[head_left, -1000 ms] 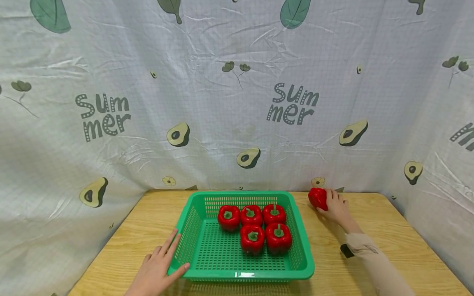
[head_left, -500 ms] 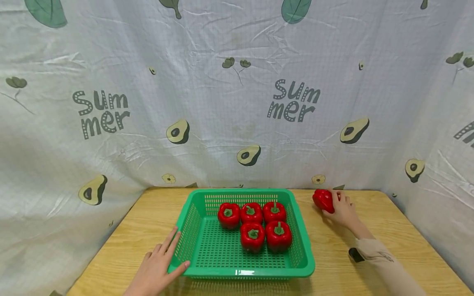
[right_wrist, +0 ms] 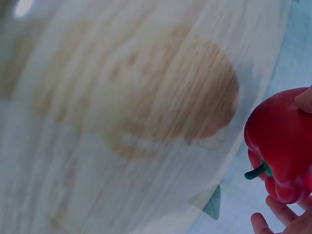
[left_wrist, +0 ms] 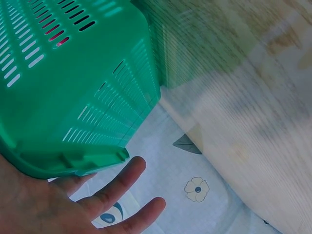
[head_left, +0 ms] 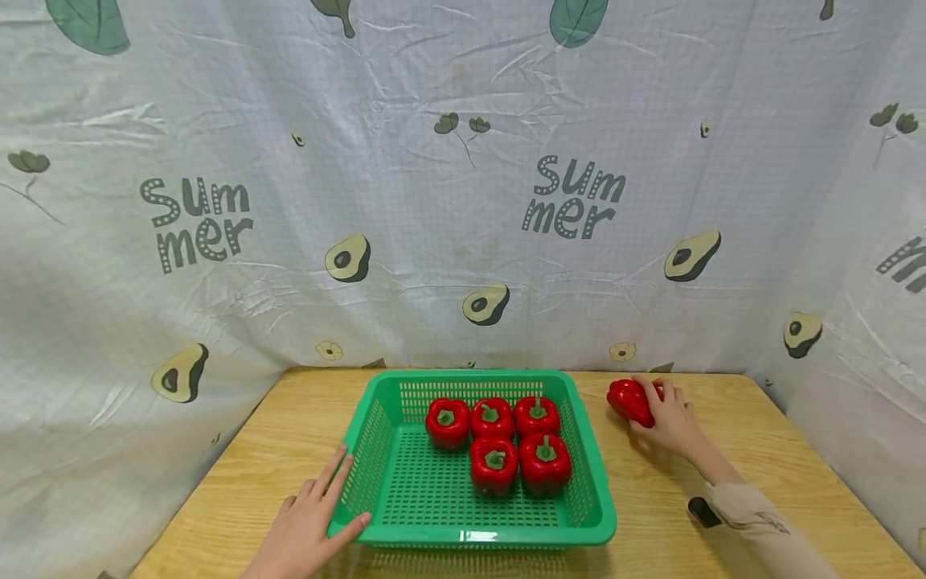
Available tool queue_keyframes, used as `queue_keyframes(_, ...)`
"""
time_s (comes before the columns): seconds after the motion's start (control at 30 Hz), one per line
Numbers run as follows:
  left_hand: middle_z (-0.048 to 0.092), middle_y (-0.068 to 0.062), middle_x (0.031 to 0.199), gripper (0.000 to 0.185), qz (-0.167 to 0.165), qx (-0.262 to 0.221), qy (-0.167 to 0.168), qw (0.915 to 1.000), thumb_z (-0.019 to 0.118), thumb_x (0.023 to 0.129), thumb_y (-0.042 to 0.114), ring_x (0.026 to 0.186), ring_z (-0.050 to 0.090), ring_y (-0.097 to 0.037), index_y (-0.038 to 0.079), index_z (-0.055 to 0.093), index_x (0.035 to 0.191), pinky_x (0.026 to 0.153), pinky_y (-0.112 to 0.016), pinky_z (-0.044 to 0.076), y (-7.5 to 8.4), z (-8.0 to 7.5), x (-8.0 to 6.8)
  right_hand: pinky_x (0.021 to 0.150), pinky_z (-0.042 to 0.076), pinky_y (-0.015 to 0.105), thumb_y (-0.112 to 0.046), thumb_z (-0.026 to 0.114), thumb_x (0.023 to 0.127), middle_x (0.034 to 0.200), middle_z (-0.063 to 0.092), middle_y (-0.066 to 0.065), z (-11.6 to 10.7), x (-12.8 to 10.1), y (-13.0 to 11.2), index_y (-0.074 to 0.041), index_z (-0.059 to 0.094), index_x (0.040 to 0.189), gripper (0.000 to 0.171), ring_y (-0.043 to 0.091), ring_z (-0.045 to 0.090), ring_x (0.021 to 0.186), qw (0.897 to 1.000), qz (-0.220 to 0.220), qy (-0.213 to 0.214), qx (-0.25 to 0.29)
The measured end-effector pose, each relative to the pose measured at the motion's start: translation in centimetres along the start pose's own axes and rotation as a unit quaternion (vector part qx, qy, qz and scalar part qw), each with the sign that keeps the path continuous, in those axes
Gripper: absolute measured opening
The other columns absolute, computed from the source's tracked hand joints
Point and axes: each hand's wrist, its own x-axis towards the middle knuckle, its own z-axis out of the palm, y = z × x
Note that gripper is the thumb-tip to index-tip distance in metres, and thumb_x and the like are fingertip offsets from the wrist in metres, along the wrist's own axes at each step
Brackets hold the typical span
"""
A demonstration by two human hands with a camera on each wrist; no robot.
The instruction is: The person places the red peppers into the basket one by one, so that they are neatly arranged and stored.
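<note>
My right hand (head_left: 676, 422) grips a glossy red bell pepper (head_left: 628, 400) at the back right of the table, outside the basket. In the right wrist view this bell pepper (right_wrist: 280, 141) lies on its side, green stem toward the camera's left, with fingertips on both sides of it. The left hand (head_left: 307, 515) rests at the left rim of a green plastic basket (head_left: 538, 535), its fingers spread and straight. Several more red bell peppers stand inside the basket with stems up, among them a front one (head_left: 493, 466) and a back-left one (head_left: 447, 424).
The wooden table (head_left: 253, 450) reaches back to a white printed curtain (head_left: 412, 201), which also hangs along both sides. Perforated basket walls (left_wrist: 112, 107) slope up beside the left hand. A dark band (head_left: 703, 512) sits at the right sleeve's cuff.
The right hand has moved a little to the right and nearer with the bell pepper. The left hand and the basket have stayed in place.
</note>
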Motion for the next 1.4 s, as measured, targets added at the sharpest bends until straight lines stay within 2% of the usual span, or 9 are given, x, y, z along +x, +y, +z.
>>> queue_keyframes(0.17, 0.026, -0.007, 0.147, 0.077, -0.002, 0.001, -0.005, 1.0, 0.052, 0.081, 0.055, 0.105, 0.052, -0.033, 0.01, 0.031, 0.14, 0.069, -0.053, 0.042, 0.0, 0.1, -0.1, 0.069, 0.035, 0.059, -0.023, 0.071, 0.067, 0.115, 0.042, 0.027, -0.1, -0.5, -0.4, -0.009, 0.034, 0.13, 0.074, 0.044, 0.038, 0.098, 1.0, -0.016, 0.01, -0.012)
queue_keyframes(0.43, 0.027, -0.008, 0.146, 0.076, 0.0, 0.002, 0.004, 1.0, 0.052, 0.081, 0.055, 0.107, 0.051, -0.034, 0.009, 0.032, 0.14, 0.071, -0.055, 0.041, 0.1, 0.2, -0.1, 0.071, 0.034, 0.056, -0.021, 0.076, 0.063, 0.111, 0.048, 0.024, 0.1, -1.3, -0.8, 0.004, 0.038, 0.12, 0.073, 0.041, 0.035, 0.097, 0.999, -0.026, 0.039, 0.015)
queue_keyframes(0.53, 0.026, -0.008, 0.147, 0.076, 0.0, 0.0, 0.002, 1.0, 0.052, 0.082, 0.054, 0.107, 0.051, -0.035, 0.01, 0.032, 0.14, 0.072, -0.056, 0.041, 0.1, 0.2, -0.1, 0.072, 0.036, 0.054, -0.021, 0.079, 0.06, 0.108, 0.05, 0.025, 0.0, -1.8, -0.9, 0.006, 0.042, 0.115, 0.071, 0.039, 0.037, 0.095, 0.997, -0.042, 0.059, 0.015)
queue_keyframes(0.63, 0.027, -0.008, 0.146, 0.076, 0.0, 0.002, 0.004, 1.0, 0.052, 0.082, 0.054, 0.107, 0.051, -0.036, 0.01, 0.032, 0.139, 0.072, -0.057, 0.041, 0.1, 0.2, -0.2, 0.071, 0.039, 0.053, -0.02, 0.08, 0.058, 0.107, 0.049, 0.025, 0.0, -2.2, -1.0, 0.006, 0.045, 0.113, 0.069, 0.038, 0.037, 0.093, 0.995, -0.059, 0.076, 0.018)
queue_keyframes(0.83, 0.028, -0.008, 0.146, 0.075, 0.004, 0.007, 0.016, 0.9998, 0.053, 0.081, 0.054, 0.107, 0.051, -0.038, 0.01, 0.033, 0.139, 0.071, -0.059, 0.041, 0.1, 0.2, -0.1, 0.069, 0.041, 0.053, -0.019, 0.08, 0.058, 0.108, 0.046, 0.023, -0.3, -2.9, -1.4, 0.003, 0.047, 0.117, 0.071, 0.037, 0.036, 0.095, 0.993, -0.076, 0.081, 0.029)
queue_keyframes(1.1, 0.026, -0.008, 0.147, 0.076, 0.0, 0.005, 0.008, 1.0, 0.051, 0.082, 0.055, 0.108, 0.05, -0.04, 0.01, 0.031, 0.14, 0.073, -0.06, 0.04, 0.1, 0.0, 0.0, 0.069, 0.041, 0.055, -0.017, 0.08, 0.057, 0.114, 0.046, 0.02, -1.1, -3.4, -2.6, 0.001, 0.044, 0.122, 0.077, 0.04, 0.046, 0.092, 0.99, -0.102, 0.091, 0.028)
queue_keyframes(1.4, 0.026, -0.009, 0.146, 0.076, -0.002, 0.003, 0.005, 1.0, 0.051, 0.082, 0.055, 0.107, 0.051, -0.038, 0.01, 0.032, 0.14, 0.072, -0.059, 0.041, 0.1, 0.1, -0.1, 0.072, 0.04, 0.054, -0.023, 0.081, 0.056, 0.117, 0.048, 0.017, -2.0, -4.3, -3.9, -0.002, 0.045, 0.122, 0.078, 0.031, 0.044, 0.095, 0.989, -0.108, 0.095, 0.033)
